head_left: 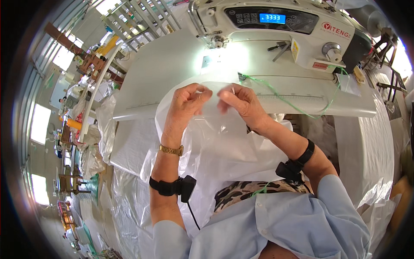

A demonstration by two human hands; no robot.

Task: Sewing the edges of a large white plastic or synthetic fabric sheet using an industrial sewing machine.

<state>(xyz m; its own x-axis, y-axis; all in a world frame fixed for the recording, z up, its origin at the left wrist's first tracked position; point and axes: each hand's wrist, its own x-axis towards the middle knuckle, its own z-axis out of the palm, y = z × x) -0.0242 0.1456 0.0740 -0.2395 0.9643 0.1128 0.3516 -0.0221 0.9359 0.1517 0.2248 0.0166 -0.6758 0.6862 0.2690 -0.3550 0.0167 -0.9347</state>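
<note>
A thin, whitish, see-through plastic sheet (207, 146) hangs over the near edge of the sewing table (159, 64) and down across my lap. Its upper part lies on the tabletop, just short of the lit needle area. My left hand (189, 100) is curled at the sheet's upper part, thumb and fingers pinched on it. Close by on the right, my right hand (242, 102) also pinches the sheet, its fingertips slightly smeared by motion. A small gap separates the two hands. Beyond them stands a white sewing machine (258, 32) with its lamp on.
A green strand (297, 108) trails over the table's right part. Small dark tools (281, 48) lie beneath the machine arm. More plastic sheeting (362, 146) is draped at the right, and further sheeting (129, 207) at the left. A metal rack (140, 21) stands at the far left.
</note>
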